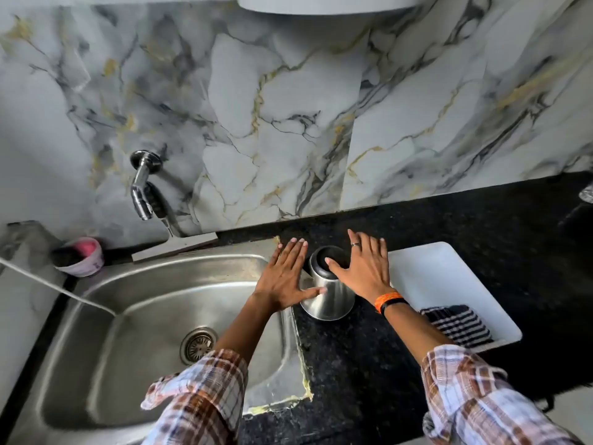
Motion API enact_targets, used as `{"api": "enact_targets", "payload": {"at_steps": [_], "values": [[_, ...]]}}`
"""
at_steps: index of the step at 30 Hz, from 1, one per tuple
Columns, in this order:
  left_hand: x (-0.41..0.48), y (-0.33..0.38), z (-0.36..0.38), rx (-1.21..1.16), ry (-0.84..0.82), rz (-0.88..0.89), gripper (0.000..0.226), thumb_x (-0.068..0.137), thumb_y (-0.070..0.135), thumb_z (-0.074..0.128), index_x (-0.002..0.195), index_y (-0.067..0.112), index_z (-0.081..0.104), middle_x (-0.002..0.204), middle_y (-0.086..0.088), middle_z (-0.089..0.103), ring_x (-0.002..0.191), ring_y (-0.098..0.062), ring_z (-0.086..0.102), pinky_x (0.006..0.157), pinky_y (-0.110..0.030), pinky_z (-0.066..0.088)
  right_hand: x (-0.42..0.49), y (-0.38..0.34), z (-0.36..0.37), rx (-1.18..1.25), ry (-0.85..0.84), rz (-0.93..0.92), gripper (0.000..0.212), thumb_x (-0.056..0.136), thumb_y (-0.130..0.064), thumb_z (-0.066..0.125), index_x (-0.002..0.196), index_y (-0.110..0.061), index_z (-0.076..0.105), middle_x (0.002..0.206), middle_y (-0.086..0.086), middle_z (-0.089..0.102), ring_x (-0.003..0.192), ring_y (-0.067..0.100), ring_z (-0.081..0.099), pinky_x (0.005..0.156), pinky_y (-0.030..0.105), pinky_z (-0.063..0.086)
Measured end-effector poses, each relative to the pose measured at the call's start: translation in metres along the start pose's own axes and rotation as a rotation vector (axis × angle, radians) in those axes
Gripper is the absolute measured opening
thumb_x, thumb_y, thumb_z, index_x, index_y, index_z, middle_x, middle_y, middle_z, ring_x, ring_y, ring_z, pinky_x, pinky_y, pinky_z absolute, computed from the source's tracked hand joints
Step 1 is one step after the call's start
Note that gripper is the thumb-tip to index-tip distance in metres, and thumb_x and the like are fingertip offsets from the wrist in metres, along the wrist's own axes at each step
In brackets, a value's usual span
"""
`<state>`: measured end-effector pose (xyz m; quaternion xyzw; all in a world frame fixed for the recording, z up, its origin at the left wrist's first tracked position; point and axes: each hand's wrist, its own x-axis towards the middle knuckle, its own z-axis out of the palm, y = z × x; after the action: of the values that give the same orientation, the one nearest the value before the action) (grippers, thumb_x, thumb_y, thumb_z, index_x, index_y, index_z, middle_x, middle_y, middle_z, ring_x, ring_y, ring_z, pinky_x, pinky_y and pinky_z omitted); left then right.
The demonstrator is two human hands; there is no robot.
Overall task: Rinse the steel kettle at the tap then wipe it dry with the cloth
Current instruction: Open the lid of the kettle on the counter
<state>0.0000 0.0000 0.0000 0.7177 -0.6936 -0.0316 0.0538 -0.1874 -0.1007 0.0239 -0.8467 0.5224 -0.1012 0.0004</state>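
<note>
Kettle (329,289), steel-bodied with a black top, stands on the dark speckled surface (353,364) just beside the right rim of the steel sink (106,303). Taking the kettle as the landmark: the left hand (284,277) lies flat on its sink side, fingers spread wide and pointing away from the person, the thumb reaching across to touch the lower steel wall. The right hand (364,268) is on the kettle's other side, also flat and spread, its thumb resting against the black top; a ring sits on one finger and an orange and black band circles the wrist. Neither grip is closed round the kettle; both hands are open with only the thumbs in contact.

Just beyond the right hand, on the side of the kettle away from the sink, a white tray (449,271) rests on the surface, and the cloth (459,326), striped dark and white, lies folded in the tray's near corner, apart from the kettle. On the sink side of the kettle and further back, the tap (142,187) juts from the marbled wall (288,107); no water is visible falling from it. Further still that way, a small pink-and-white cup (81,256) stands at the sink's far left corner. Both forearms wear rolled plaid sleeves (199,396).
</note>
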Motion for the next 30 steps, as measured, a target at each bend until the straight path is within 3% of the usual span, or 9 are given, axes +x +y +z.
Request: {"api": "enact_targets", "payload": {"at_steps": [4,9,15,19,24,30], "values": [[0.003,0.009,0.009,0.017,-0.052,0.016,0.121,0.085,0.090,0.035,0.164,0.007,-0.003,0.175,-0.007,-0.003,0.162,-0.019,-0.007,0.127,-0.036,-0.015,-0.005,-0.006,0.006,0.046,-0.092,0.114,0.096,0.075,-0.084,0.036,0.145,-0.018,0.042,0.132,0.010,0.056,0.125,0.032,0.045,0.100,0.056,0.039],[0.006,0.011,0.015,-0.017,-0.051,-0.015,0.119,0.087,0.088,0.035,0.164,0.005,-0.003,0.175,-0.008,-0.001,0.163,-0.019,-0.005,0.129,-0.036,-0.011,-0.001,-0.006,0.009,0.107,-0.106,0.088,0.075,0.081,-0.074,0.047,0.133,-0.020,0.052,0.124,0.010,0.057,0.121,0.031,0.044,0.096,0.051,0.041],[0.006,0.017,0.020,-0.063,-0.040,-0.052,0.116,0.088,0.087,0.030,0.165,0.006,0.000,0.176,-0.008,0.002,0.163,-0.018,-0.003,0.128,-0.035,-0.014,0.003,-0.002,0.009,0.073,-0.114,0.024,0.081,0.075,-0.073,0.025,0.125,-0.019,0.058,0.115,0.011,0.056,0.108,0.033,0.056,0.091,0.050,0.042],[0.006,0.016,0.020,-0.051,-0.028,-0.060,0.117,0.085,0.089,0.022,0.165,0.006,0.000,0.176,-0.008,0.004,0.163,-0.018,-0.003,0.128,-0.036,-0.014,0.007,0.000,0.007,0.106,-0.122,0.008,0.078,0.074,-0.073,0.030,0.118,-0.016,0.062,0.110,0.011,0.059,0.101,0.033,0.060,0.090,0.047,0.044],[0.006,0.016,0.020,-0.005,-0.027,-0.051,0.112,0.090,0.087,0.026,0.164,0.006,0.000,0.175,-0.009,0.004,0.163,-0.019,-0.004,0.127,-0.037,-0.017,0.013,0.008,0.004,0.227,-0.145,-0.012,0.061,0.080,-0.067,0.054,0.106,-0.013,0.068,0.104,0.013,0.061,0.095,0.035,0.062,0.084,0.043,0.052],[0.005,0.018,0.019,0.003,-0.039,-0.058,0.112,0.090,0.086,0.027,0.164,0.008,-0.001,0.175,-0.007,0.002,0.163,-0.018,-0.006,0.128,-0.038,-0.016,0.024,0.022,0.000,0.283,-0.190,-0.069,0.059,0.082,-0.072,0.047,0.094,-0.017,0.068,0.099,0.014,0.069,0.095,0.034,0.064,0.072,0.036,0.048]]}}
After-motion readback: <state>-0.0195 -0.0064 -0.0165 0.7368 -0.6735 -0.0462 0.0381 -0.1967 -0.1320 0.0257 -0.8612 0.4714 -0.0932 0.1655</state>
